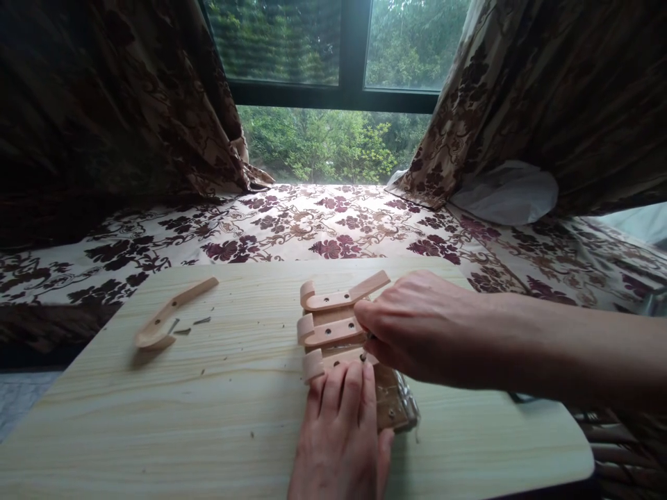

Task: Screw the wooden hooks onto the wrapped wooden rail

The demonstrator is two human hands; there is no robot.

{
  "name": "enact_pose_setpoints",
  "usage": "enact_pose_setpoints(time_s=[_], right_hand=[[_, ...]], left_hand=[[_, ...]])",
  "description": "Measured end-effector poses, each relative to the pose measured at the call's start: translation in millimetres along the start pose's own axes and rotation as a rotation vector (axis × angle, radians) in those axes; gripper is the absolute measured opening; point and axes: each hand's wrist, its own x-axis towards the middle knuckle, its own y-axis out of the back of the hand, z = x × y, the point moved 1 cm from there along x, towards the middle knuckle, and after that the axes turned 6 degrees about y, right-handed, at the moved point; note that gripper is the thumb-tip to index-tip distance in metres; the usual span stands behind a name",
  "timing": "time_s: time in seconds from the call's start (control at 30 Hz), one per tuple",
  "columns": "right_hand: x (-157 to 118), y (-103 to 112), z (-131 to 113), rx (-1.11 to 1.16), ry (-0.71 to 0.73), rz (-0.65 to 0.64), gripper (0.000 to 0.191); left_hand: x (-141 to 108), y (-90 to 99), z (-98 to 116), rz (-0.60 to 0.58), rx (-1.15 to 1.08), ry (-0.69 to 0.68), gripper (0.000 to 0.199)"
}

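Three pale wooden hooks lie side by side across a brown wooden board: a far hook (333, 301), a middle hook (333, 333) and a near hook (314, 366). Clear plastic film wraps part of the board (388, 399). My left hand (338, 430) presses its fingers on the near hook and holds the board, thumb at the board's near side. Over the hooks' right ends, my right hand (411, 323) is closed in a fist beside a screw (363, 357) in the near hook. Whatever that fist grips is hidden.
A loose wooden hook (171, 312) with two holes lies on the left of the pale wooden table (208, 430). Several screws (182, 331) are beside it, and small crumbs dot the tabletop. Beyond are a flowered cloth (333, 222), curtains (448, 139) and a window.
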Motion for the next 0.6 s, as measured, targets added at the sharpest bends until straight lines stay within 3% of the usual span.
enact_pose_setpoints(time_s=[0.07,0.2,0.27,0.33,0.5,0.6], right_hand=[[-2,3,0,0.018,0.05,0.004,0.006],[-4,4,0,0.095,0.249,0.113,0.015],[-2,1,-1,0.088,0.277,0.094,0.014],[0,-4,-1,0.056,0.243,0.069,0.013],[-1,-14,0,0.029,0.118,0.163,0.013],[-4,-12,3,0.021,0.007,0.141,0.012]], left_hand=[[1,1.0,1,0.0,0.007,0.0,0.045],[1,1.9,1,-0.001,0.029,0.009,0.045],[1,-0.3,1,0.016,0.05,0.006,0.044],[1,-4.3,0,0.057,0.069,-0.004,0.041],[1,-11.0,-3,0.178,0.059,0.0,0.039],[0,-9.6,-3,0.153,0.062,-0.018,0.041]])
